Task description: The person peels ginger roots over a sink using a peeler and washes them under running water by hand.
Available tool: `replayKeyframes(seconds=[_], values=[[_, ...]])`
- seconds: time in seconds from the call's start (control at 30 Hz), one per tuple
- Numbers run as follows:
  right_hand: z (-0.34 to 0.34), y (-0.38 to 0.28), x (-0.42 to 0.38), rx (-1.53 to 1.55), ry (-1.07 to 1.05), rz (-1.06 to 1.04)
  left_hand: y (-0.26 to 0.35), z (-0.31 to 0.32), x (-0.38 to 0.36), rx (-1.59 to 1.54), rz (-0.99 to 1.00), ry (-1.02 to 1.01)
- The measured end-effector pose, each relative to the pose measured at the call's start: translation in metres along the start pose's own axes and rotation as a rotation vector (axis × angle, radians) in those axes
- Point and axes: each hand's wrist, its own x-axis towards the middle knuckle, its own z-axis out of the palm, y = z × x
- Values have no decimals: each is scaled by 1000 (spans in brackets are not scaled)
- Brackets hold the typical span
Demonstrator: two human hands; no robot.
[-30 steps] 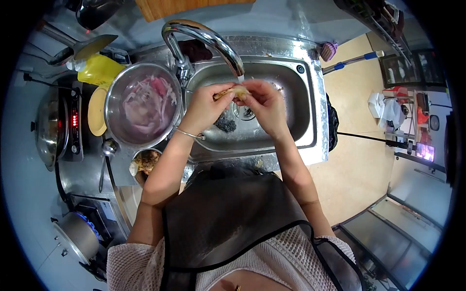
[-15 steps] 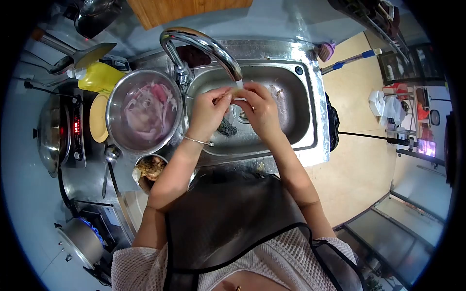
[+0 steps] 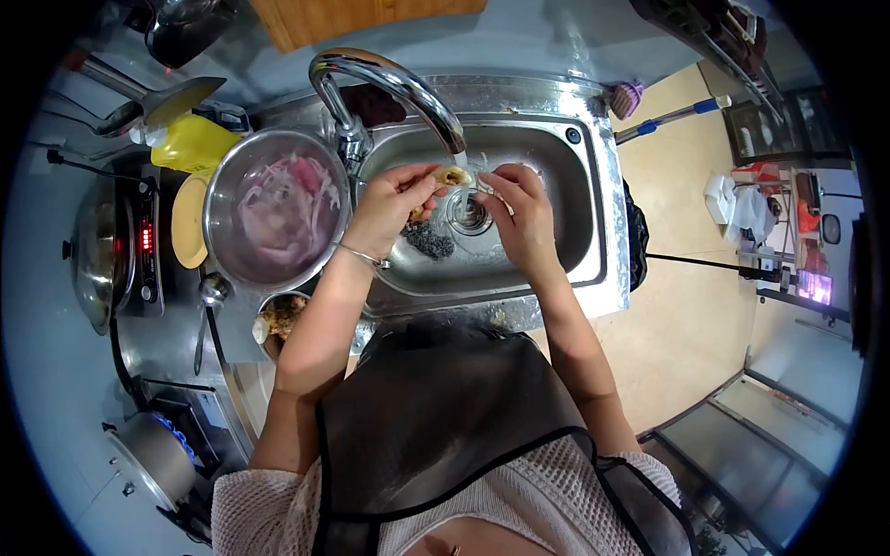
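My left hand [image 3: 397,206] pinches a small, pale yellowish food piece with a brown hollow middle [image 3: 454,176], right beneath the faucet [image 3: 408,82]. Water runs from the spout near it. Beside the piece, my right hand [image 3: 524,213] is open, thumb and fingers apart, over the drain [image 3: 469,213]. Both hands are above the steel sink [image 3: 565,199]. On the sink floor close to my left hand lies a dark grey, mesh-like clump [image 3: 429,242].
Left of the sink stands a steel bowl [image 3: 221,246] of pinkish-white meat. A smaller container [image 3: 275,324] with browned food is partly behind my left forearm. A ladle [image 3: 212,292], a lidded pan [image 3: 97,250] on a lit cooktop and a pot [image 3: 153,459] over blue flame are farther left.
My hands have parted. My right hand has moved right, off the food piece, and my left hand has shifted slightly left, keeping hold of it. The drain shows more between them.
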Motion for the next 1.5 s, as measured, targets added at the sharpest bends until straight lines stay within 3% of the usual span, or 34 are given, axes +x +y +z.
replayKeyframes(seconds=[0.13,0.2,0.33,0.5,0.83,0.93,1.0,1.03,1.1,1.13,1.2,1.43,1.5], values=[[3,-15,-1,-20,136,-54,-3,6,-1,6,75,-20],[5,-15,7,-162,102,-280,-3,10,-1,-8,66,4],[8,-15,14,-256,123,-308,-3,9,1,10,65,-8],[4,-3,21,-113,-117,-298,2,5,4,195,-11,-31],[-1,-1,33,-95,-162,-402,-2,1,12,141,-44,-102],[-4,-5,23,86,-123,-316,-3,-1,10,47,-54,-123],[-3,0,15,106,-2,-125,-2,2,8,50,18,-52],[-2,1,13,106,-2,-125,-2,2,8,50,17,-52],[0,-1,10,159,30,127,-3,1,7,58,48,-79],[1,-4,10,157,34,129,-2,2,6,59,46,-84],[4,-12,10,560,-31,263,2,8,4,2,3,-62],[1,-5,14,458,-121,250,-4,0,12,63,-6,-119],[-3,-6,18,587,-180,294,4,-5,17,-34,-156,-236]])
